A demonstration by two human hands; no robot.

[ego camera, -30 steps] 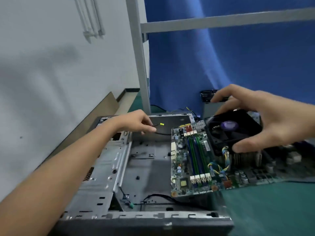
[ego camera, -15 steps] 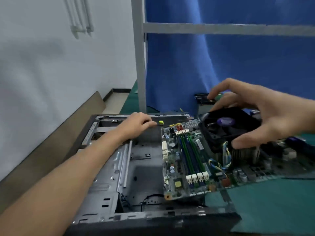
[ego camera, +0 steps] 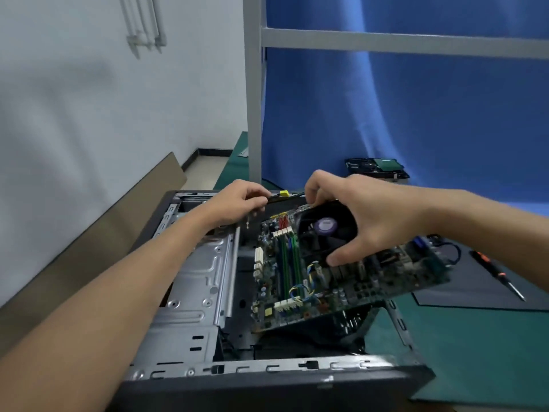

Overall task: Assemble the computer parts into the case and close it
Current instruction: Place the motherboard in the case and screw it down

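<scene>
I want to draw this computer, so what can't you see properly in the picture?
Head view:
- Floor of the case: hidden under the tilted motherboard.
- Right side of the fan: covered by the right hand.
- Where the cable with the yellow plug goes: behind the left hand.
- The part by the blue curtain: too blurred to name.

Own body, as seen. My left grip [ego camera: 237, 200]: a bare hand, knuckles standing as a ridged row. My left forearm [ego camera: 124, 292]: bare from the wrist to the frame edge, swelling broad toward the lens under the wide angle. My right grip [ego camera: 377, 221]: a bare hand too, thumb and fingers uncovered, its back plain. My right forearm [ego camera: 481, 221]: bare to the frame edge. Nails and fine marks too blurred to log.
</scene>
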